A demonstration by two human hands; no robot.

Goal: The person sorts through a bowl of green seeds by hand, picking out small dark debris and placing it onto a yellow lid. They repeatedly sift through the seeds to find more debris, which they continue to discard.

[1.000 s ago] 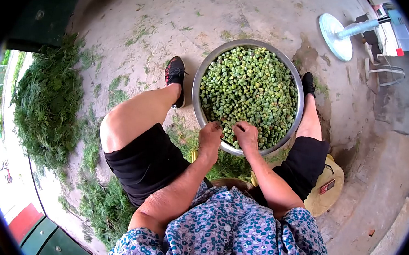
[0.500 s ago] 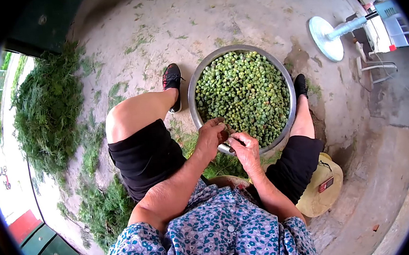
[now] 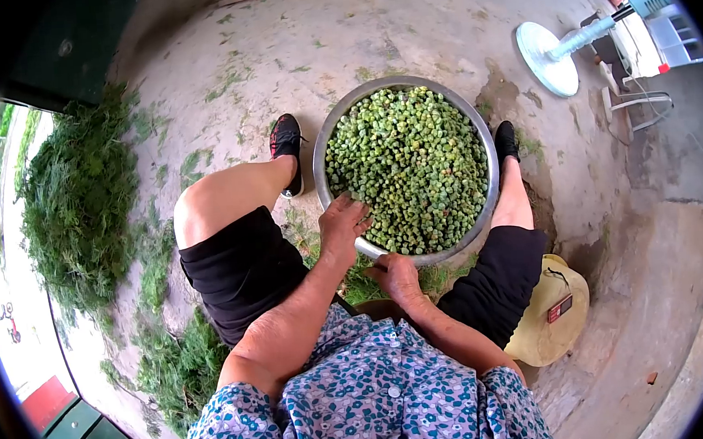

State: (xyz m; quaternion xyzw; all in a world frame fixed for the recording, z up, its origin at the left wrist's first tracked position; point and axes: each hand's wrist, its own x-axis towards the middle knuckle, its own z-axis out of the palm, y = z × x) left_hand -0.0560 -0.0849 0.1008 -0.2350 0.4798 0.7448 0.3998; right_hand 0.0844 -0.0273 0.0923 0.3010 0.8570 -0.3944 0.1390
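Observation:
A round metal basin (image 3: 321,148) stands between my legs, heaped with small, rounded green cones (image 3: 412,158). My left hand (image 3: 344,226) is over the basin's near-left rim, its slightly bent fingers apart at the edge of the heap. Just outside the near rim is my right hand (image 3: 397,277), lower and closer to my body. Its fingers are curled together, and what they hold, if anything, is hidden. Green feathery sprigs (image 3: 360,284) lie beneath the hands, between the basin and my lap.
A big pile of feathery green branches (image 3: 81,206) lies at the left, with more cuttings (image 3: 178,362) nearer me. On my right are a yellowish round seat (image 3: 543,341) and a small red device (image 3: 560,308) on it. A fan's round base (image 3: 548,59) stands beyond.
My hands, which were together over the near rim, have separated. The left moved left to the heap's edge; the right drew down toward my body. The view shifted slightly.

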